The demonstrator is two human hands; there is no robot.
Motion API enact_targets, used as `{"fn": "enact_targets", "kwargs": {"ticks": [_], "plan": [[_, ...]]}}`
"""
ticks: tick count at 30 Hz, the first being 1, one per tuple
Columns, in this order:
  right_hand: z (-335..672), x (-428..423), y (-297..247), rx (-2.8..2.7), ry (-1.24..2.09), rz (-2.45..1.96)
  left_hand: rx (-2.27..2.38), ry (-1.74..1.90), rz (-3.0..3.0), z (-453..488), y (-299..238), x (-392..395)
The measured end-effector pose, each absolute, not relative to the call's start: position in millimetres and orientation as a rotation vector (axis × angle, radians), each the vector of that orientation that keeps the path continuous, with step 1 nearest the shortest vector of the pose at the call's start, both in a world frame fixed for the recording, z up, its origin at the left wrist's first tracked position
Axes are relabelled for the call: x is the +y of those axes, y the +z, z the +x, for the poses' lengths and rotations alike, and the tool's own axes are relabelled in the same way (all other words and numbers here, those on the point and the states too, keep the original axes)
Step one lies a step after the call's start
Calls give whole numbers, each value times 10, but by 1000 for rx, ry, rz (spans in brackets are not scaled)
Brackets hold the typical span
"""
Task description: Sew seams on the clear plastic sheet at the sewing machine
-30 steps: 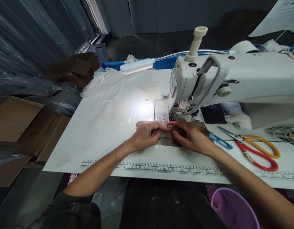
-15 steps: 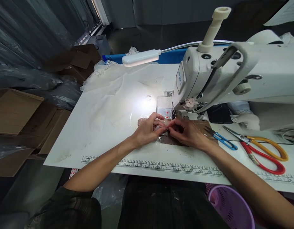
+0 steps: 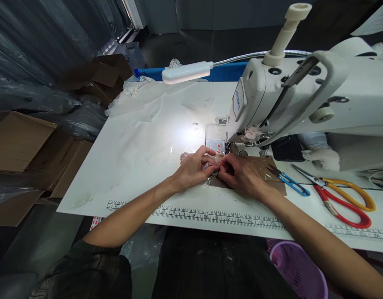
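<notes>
Both hands are meeting at the fingertips low on the bench (image 3: 132, 166), just in front of the sewing machine (image 3: 303, 95). The left hand (image 3: 194, 169) is curling narrow, thumb and forefinger pinching the edge of a crinkled clear film (image 3: 210, 180). The right hand (image 3: 242, 175) is closing in the same tight pinch on the film from the other side, so the two sets of fingertips are touching. Exactly what is lying inside the pinch is too small to tell.

The film is lying directly under and between the hands, showing mostly beneath the left fingers and just nearer the body than the pinch. It is resting on a brown sheet (image 3: 267, 168) that is spreading out beyond the right hand.

Just beyond the fingertips, a metal plate (image 3: 213, 143) with red marks is sitting under the machine's head. A lamp (image 3: 186, 71) is hanging well beyond the left hand, throwing a bright patch on the bench near the left fingers. Beside the right wrist, blue snips (image 3: 291, 185) are lying on the sheet's edge, and scissors (image 3: 342, 196) with red and yellow handles are lying further out. A printed ruler (image 3: 210, 216) is running along the bench edge under both forearms. A purple basket (image 3: 298, 272) is sitting below the right forearm, and boxes (image 3: 20, 141) are standing far out past the left arm.
</notes>
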State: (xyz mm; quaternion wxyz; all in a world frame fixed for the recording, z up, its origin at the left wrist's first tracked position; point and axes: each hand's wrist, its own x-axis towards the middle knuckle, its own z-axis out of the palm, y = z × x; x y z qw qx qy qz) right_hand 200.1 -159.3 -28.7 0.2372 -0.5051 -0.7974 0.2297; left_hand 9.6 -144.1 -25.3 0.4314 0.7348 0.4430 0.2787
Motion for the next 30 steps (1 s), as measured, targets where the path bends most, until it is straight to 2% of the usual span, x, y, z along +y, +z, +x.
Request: {"fn": "enact_targets", "kwargs": {"ticks": [4, 12, 25, 30], "plan": [[2048, -1595, -308, -2091, 581, -1383, 1089, 679, 1839, 93, -246, -1439], [2092, -1598, -262, -2182, 744, -1280, 1064, 689, 1824, 83, -254, -1434], [2013, -1608, -313, -2077, 575, -1416, 1035, 671, 1875, 91, -236, -1440], [2050, -1625, -288, -1919, 742, -1386, 931, 706, 1881, 90, -221, -1417]]}}
